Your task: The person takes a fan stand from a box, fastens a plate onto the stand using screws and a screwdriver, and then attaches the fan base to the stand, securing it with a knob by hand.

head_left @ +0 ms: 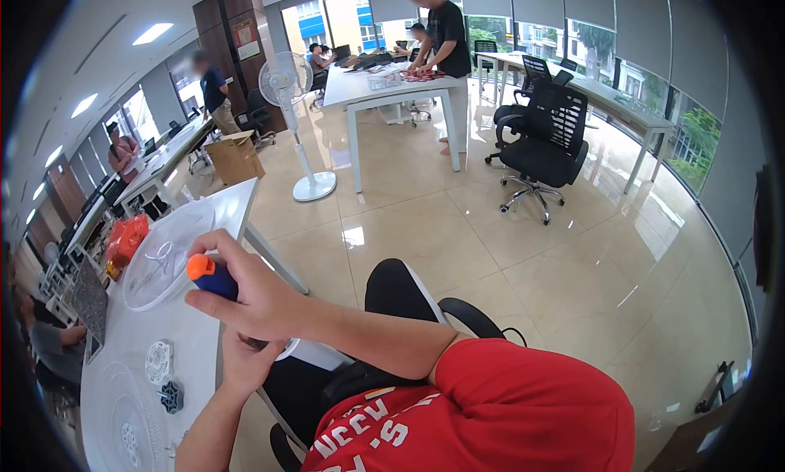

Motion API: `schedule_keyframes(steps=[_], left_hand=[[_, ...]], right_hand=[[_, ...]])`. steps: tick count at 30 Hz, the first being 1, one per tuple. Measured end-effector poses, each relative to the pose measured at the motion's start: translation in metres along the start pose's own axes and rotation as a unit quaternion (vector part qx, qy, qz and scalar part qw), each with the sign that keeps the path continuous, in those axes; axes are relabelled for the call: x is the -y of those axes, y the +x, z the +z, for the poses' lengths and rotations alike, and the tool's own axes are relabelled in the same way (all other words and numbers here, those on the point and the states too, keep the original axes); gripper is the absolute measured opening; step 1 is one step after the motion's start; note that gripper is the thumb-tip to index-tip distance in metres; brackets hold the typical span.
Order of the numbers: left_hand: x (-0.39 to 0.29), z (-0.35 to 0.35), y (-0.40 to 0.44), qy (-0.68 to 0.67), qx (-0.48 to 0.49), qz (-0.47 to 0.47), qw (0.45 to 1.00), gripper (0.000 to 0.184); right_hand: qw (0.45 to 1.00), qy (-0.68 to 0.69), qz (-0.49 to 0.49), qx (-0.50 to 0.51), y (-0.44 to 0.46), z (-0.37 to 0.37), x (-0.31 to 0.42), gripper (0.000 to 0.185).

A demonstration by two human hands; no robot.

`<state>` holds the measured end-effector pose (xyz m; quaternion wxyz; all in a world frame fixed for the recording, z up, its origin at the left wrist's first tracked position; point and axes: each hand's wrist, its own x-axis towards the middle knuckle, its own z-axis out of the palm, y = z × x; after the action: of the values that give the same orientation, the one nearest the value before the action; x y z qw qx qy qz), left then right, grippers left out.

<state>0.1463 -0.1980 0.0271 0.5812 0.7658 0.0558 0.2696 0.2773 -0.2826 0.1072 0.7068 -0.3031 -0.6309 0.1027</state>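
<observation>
My right hand point(262, 296) is closed around a screwdriver-like tool's dark blue handle point(217, 285) with an orange end; its tip is hidden. Just beneath, my left hand point(249, 362) is curled by the table edge, its fingers partly hidden. A white rounded edge point(288, 349) shows beside it, but I cannot make out what it holds. On the white table point(192, 329) to the left lie a white patterned disc point(159, 362), a dark grey lobed knob point(170, 397) and a clear round fan part point(128, 427). A white fan grille point(135, 288) lies farther along.
A red plastic bag point(127, 239) and a speckled panel point(90, 300) are on the table. A white standing fan point(313, 186), a cardboard box point(235, 157) and a black office chair point(540, 157) stand on the floor. A person point(448, 39) works at another table point(360, 96).
</observation>
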Motion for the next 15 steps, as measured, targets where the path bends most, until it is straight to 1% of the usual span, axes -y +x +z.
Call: schedule_keyframes(steps=[1,2,3,5,7,8,9,10,12,13,15], left_hand=[[0.003,-0.001,0.0,0.003,-0.011,-0.004,1.0,0.033],[0.005,-0.002,-0.001,0.002,-0.008,-0.003,1.0,0.033],[0.006,-0.002,0.0,-0.005,-0.018,-0.006,1.0,0.032],[0.01,-0.006,-0.001,-0.012,-0.026,-0.007,1.0,0.03],[0.017,-0.012,-0.002,0.029,-0.016,-0.019,0.999,0.027],[0.018,-0.011,-0.003,0.028,-0.013,-0.019,0.999,0.027],[0.016,-0.009,-0.004,0.028,-0.009,-0.012,1.0,0.027],[0.014,-0.008,-0.004,0.029,-0.005,-0.003,1.0,0.026],[0.01,-0.002,-0.004,0.043,-0.006,0.014,0.999,0.026],[0.008,0.001,-0.004,0.057,-0.007,0.029,0.998,0.025],[0.005,0.006,-0.004,0.042,-0.012,0.028,0.999,0.023]], right_hand=[[1.0,-0.003,0.0,-0.002,0.0,-0.004,-0.002,0.041],[0.993,0.097,0.057,0.031,-0.001,-0.009,-0.004,0.036],[0.972,0.197,0.112,0.064,0.0,-0.012,-0.004,0.032],[0.975,0.181,0.118,0.06,-0.001,-0.011,0.002,0.029],[0.977,0.163,0.124,0.054,-0.001,-0.01,0.004,0.026],[0.995,0.079,0.047,0.045,0.001,-0.006,0.0,0.029],[0.999,-0.004,-0.03,0.035,0.001,-0.004,-0.002,0.033],[0.999,-0.005,-0.031,0.035,-0.001,-0.003,-0.003,0.033],[1.0,0.009,0.008,0.02,-0.002,-0.001,0.002,0.044],[1.0,0.01,0.009,0.019,-0.002,0.0,-0.001,0.044],[0.999,0.042,0.0,0.014,-0.001,0.003,-0.007,0.053]])
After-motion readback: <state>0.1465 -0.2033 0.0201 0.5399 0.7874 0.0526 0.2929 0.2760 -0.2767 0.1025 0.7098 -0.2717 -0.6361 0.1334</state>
